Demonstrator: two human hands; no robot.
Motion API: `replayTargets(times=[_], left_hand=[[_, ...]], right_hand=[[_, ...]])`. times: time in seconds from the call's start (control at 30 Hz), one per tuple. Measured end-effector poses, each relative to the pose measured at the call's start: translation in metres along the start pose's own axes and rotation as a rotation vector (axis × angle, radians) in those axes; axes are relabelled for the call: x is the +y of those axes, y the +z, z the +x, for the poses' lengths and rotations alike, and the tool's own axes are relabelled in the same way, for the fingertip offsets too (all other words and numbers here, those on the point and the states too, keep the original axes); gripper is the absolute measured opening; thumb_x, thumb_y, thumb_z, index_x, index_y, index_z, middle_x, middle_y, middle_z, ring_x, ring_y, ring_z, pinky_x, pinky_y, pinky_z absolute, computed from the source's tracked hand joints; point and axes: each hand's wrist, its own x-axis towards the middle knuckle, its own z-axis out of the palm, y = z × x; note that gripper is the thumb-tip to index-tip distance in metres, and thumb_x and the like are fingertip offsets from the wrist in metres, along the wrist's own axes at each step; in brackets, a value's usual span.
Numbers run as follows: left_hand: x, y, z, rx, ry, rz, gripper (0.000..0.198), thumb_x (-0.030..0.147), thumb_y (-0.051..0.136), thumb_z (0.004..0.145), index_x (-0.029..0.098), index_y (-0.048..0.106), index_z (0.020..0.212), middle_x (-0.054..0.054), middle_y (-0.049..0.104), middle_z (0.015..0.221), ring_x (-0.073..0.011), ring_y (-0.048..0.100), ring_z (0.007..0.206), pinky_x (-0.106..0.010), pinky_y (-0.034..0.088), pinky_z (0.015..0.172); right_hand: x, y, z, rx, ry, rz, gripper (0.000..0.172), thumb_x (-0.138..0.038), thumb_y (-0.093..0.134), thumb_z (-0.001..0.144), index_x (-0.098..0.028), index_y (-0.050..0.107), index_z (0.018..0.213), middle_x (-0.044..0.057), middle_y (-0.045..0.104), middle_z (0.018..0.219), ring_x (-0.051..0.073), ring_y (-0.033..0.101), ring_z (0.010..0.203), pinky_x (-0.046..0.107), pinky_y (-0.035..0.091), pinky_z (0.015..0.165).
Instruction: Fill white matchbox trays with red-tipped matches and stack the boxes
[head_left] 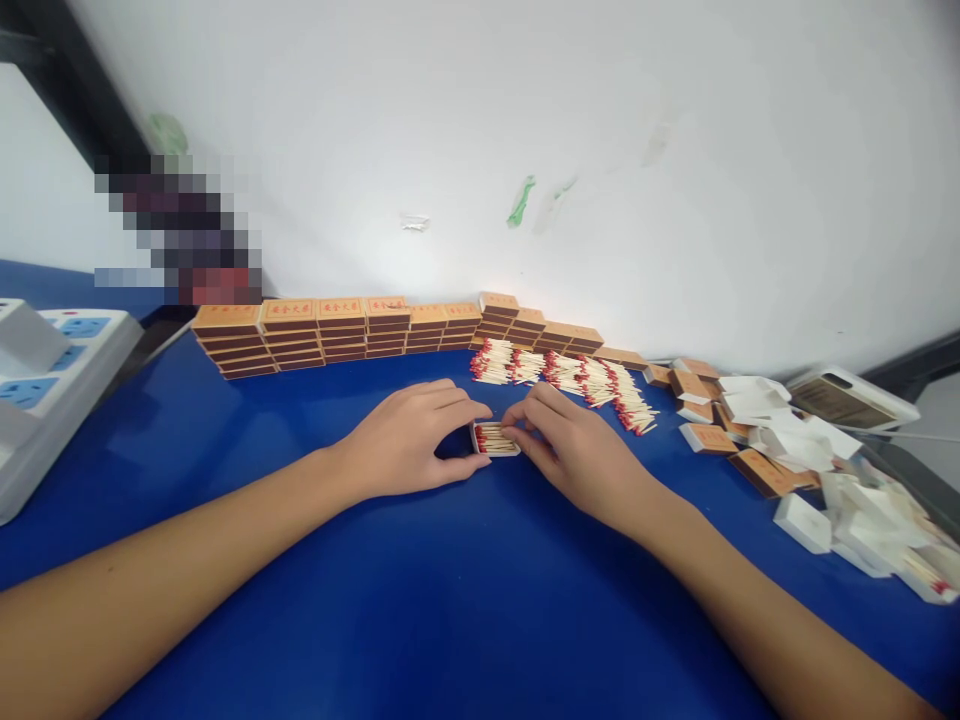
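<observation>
A small white tray [495, 439] packed with red-tipped matches lay flat on the blue surface [450, 600], near its middle and a little short of the far wall. Both hands were closed on it from opposite ends. The left hand [409, 440] was curled, its fingers reaching over the far side and its thumb along the near side of the tray's left end. The right hand [574, 447] met it from the right, with bent fingertips pressed on the tray's right end and top edge. Both forearms rested low across the surface. Just beyond the hands lay a loose pile of matches [570, 378], heads mostly pointing left and toward the wall, spreading rightward. Behind that pile, stacks of orange matchboxes [337, 330] stood in a row along the white wall [525, 130], several boxes high at the left and lower toward the right. To the right of the right hand, well apart from it, lay a jumble of empty white trays [817, 450] mixed with orange sleeves [765, 472], some of them tilted over one another. A flat case [851, 398] lay behind that jumble, near the wall. At the far left edge sat a white power strip [45, 380] with blue sockets.
</observation>
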Motion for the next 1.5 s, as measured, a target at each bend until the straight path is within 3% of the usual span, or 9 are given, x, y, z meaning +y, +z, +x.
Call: replayTargets(times=[0.2, 0.37, 0.57, 0.8, 0.97, 1.17, 1.33, 1.5], left_hand=[[-0.001, 0.0, -0.001, 0.007, 0.02, 0.005, 0.033, 0.038, 0.073, 0.098, 0.018, 0.07, 0.124, -0.006, 0.076, 0.106, -0.0231, 0.069, 0.1, -0.037, 0.057, 0.088], [-0.001, 0.001, -0.001, 0.003, 0.023, 0.009, 0.032, 0.038, 0.071, 0.099, 0.019, 0.069, 0.125, -0.007, 0.076, 0.107, -0.0231, 0.07, 0.101, -0.037, 0.057, 0.089], [-0.002, 0.0, 0.0, -0.012, 0.026, 0.009, 0.03, 0.038, 0.07, 0.1, 0.019, 0.07, 0.122, -0.007, 0.076, 0.108, -0.0231, 0.069, 0.1, -0.037, 0.057, 0.089], [-0.001, -0.001, -0.001, -0.012, 0.027, 0.004, 0.028, 0.037, 0.071, 0.1, 0.018, 0.071, 0.12, -0.006, 0.076, 0.107, -0.0227, 0.069, 0.1, -0.036, 0.056, 0.089], [-0.001, -0.001, -0.001, -0.009, 0.032, 0.004, 0.027, 0.037, 0.071, 0.099, 0.019, 0.071, 0.119, -0.006, 0.076, 0.107, -0.0227, 0.07, 0.1, -0.036, 0.056, 0.09], [-0.002, 0.001, 0.0, -0.008, 0.033, -0.002, 0.028, 0.036, 0.071, 0.099, 0.019, 0.071, 0.12, -0.006, 0.076, 0.107, -0.0224, 0.069, 0.1, -0.036, 0.056, 0.092], [-0.001, 0.001, 0.0, -0.011, 0.03, 0.002, 0.028, 0.038, 0.07, 0.1, 0.019, 0.071, 0.12, -0.006, 0.076, 0.107, -0.0222, 0.069, 0.101, -0.036, 0.056, 0.091], [-0.001, 0.0, 0.0, -0.011, 0.034, 0.001, 0.029, 0.037, 0.071, 0.099, 0.018, 0.071, 0.121, -0.006, 0.076, 0.107, -0.0224, 0.069, 0.1, -0.036, 0.056, 0.091]], right_hand=[[0.012, -0.011, 0.001, 0.019, 0.063, 0.093, 0.017, -0.029, 0.053, 0.108, -0.023, 0.067, 0.101, 0.005, 0.061, 0.093, 0.02, 0.058, 0.078, 0.033, 0.048, 0.07], [0.05, -0.019, -0.001, 0.156, 0.247, -0.096, 0.017, -0.032, 0.058, 0.102, -0.022, 0.069, 0.094, 0.006, 0.062, 0.084, 0.022, 0.058, 0.074, 0.035, 0.043, 0.068], [0.078, -0.012, -0.005, 0.078, 0.374, -0.185, 0.02, -0.037, 0.06, 0.098, -0.021, 0.068, 0.09, 0.009, 0.068, 0.092, 0.025, 0.062, 0.079, 0.037, 0.045, 0.068], [0.079, -0.011, -0.008, 0.059, 0.367, -0.235, 0.018, -0.031, 0.052, 0.103, -0.022, 0.062, 0.091, 0.011, 0.067, 0.095, 0.025, 0.063, 0.077, 0.037, 0.045, 0.065], [0.064, -0.005, -0.003, 0.132, 0.312, -0.191, 0.016, -0.033, 0.052, 0.104, -0.022, 0.059, 0.095, 0.011, 0.067, 0.098, 0.027, 0.064, 0.085, 0.039, 0.048, 0.071], [0.051, 0.007, 0.004, 0.072, 0.313, -0.137, 0.014, -0.031, 0.053, 0.103, -0.021, 0.062, 0.098, 0.011, 0.065, 0.103, 0.026, 0.064, 0.087, 0.039, 0.049, 0.073], [0.051, 0.007, 0.005, 0.106, 0.367, -0.14, 0.013, -0.034, 0.058, 0.101, -0.022, 0.063, 0.097, 0.009, 0.066, 0.099, 0.025, 0.063, 0.084, 0.038, 0.047, 0.073], [0.052, 0.007, 0.006, 0.058, 0.458, -0.098, 0.014, -0.029, 0.057, 0.099, -0.022, 0.061, 0.089, 0.009, 0.067, 0.093, 0.025, 0.062, 0.082, 0.037, 0.045, 0.072]])
